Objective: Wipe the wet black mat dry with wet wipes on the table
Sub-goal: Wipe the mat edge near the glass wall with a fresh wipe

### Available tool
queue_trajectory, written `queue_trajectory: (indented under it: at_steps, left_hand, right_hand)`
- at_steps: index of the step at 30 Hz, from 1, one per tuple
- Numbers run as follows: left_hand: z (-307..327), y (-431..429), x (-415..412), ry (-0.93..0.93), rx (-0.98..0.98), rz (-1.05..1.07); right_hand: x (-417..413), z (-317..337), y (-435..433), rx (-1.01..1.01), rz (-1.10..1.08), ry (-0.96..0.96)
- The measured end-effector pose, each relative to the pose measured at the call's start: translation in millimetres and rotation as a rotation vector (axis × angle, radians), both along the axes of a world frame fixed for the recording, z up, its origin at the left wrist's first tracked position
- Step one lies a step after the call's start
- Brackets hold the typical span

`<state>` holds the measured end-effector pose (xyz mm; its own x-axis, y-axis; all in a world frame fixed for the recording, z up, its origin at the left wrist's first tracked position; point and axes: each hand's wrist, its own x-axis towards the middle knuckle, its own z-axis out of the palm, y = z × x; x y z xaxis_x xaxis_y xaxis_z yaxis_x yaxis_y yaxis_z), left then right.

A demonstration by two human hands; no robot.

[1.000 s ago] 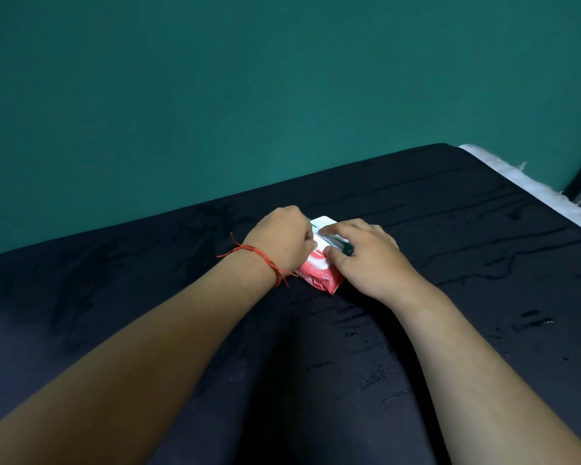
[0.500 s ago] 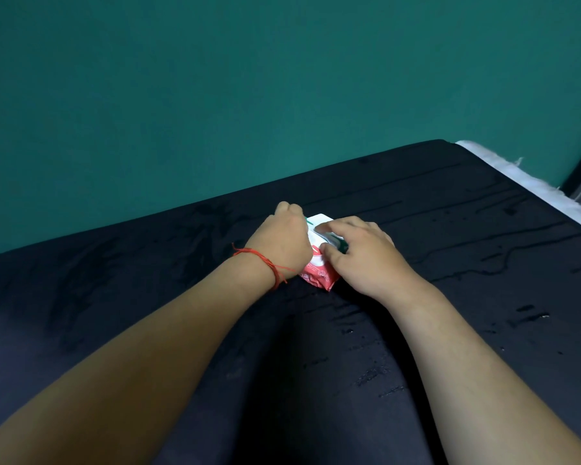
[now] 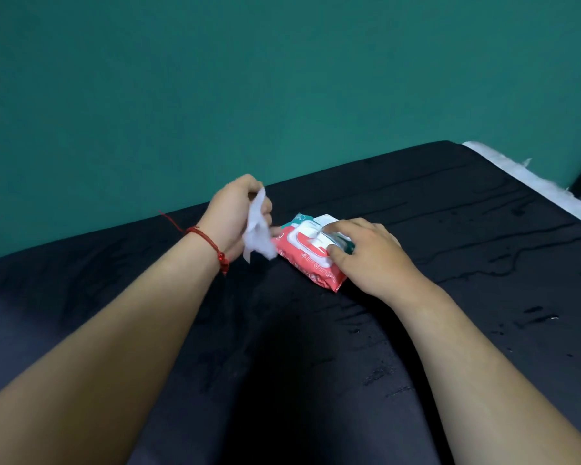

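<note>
One white wipe (image 3: pixel 257 233) is pinched in the left hand (image 3: pixel 233 214), which is raised clear of the black mat (image 3: pixel 483 250) left of centre; the fingers are curled round the sheet's upper end, and the rest is left hanging crumpled below the knuckles. A red thread bracelet (image 3: pixel 212 245) is worn at that wrist, and the forearm is stretched forward from the lower left.

Just to the right, the wipes pack (image 3: pixel 311 263) is laid flat on the mat, its long axis run from far left to near right; its far-left end is all but touched by the hanging wipe. The pack is pressed down by the right hand (image 3: pixel 366 255), which is laid over its right half with index finger and thumb set on the white lid flap; nothing is seen to be enclosed by those loosely bent fingers.

The mat is spread beneath and all round both hands, the counter under it being hidden; wet streaks are seen on the near side between the forearms and, more thickly, to the right of the pack. Wiping is judged not yet begun; the wipe-bearing left hand need only be lowered to meet the mat, though the wetter right side is judged to lie beyond the pack and the right hand. A white strip (image 3: pixel 517 172) is seen along the mat's far-right edge.
</note>
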<state>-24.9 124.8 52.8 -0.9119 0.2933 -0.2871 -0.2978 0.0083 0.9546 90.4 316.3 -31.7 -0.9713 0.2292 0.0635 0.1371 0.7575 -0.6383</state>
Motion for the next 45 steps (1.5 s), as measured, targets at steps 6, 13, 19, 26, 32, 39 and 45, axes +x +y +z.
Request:
queue_trajectory:
  at_steps: [6, 13, 19, 26, 32, 39, 45]
  left_hand:
    - [-27.8, 3.9, 23.5, 0.611, -0.81, -0.349]
    - [-46.0, 1.8, 44.2, 0.729, -1.016, -0.432]
    - [-56.1, -1.9, 67.3, 0.988, -1.191, -0.567]
    - [-55.2, -3.3, 65.1, 0.763, -1.004, -0.486]
    - [-54.3, -33.7, 65.8, 0.253, -0.349, -0.107]
    - [-61.1, -63.1, 65.8, 0.08, -0.332, -0.037]
    - [-70.4, -75.8, 78.7, 0.096, -0.373, -0.023]
  right_hand:
    - [-0.4, -1.0, 0.8, -0.014, 0.004, -0.002]
    - [-1.9, -2.8, 3.6, -0.097, -0.001, 0.028]
    - [-2.8, -4.3, -0.1, -0.053, -0.027, 0.044]
    - [-4.7, -3.1, 2.0, -0.181, -0.157, 0.07]
    - [-4.9, 4.7, 3.2, -0.603, -0.205, 0.293]
    - [-2.3, -2.0, -18.5, -0.33, 0.075, 0.291]
    - [-7.8, -9.2, -33.0, 0.196, 0.127, 0.25]
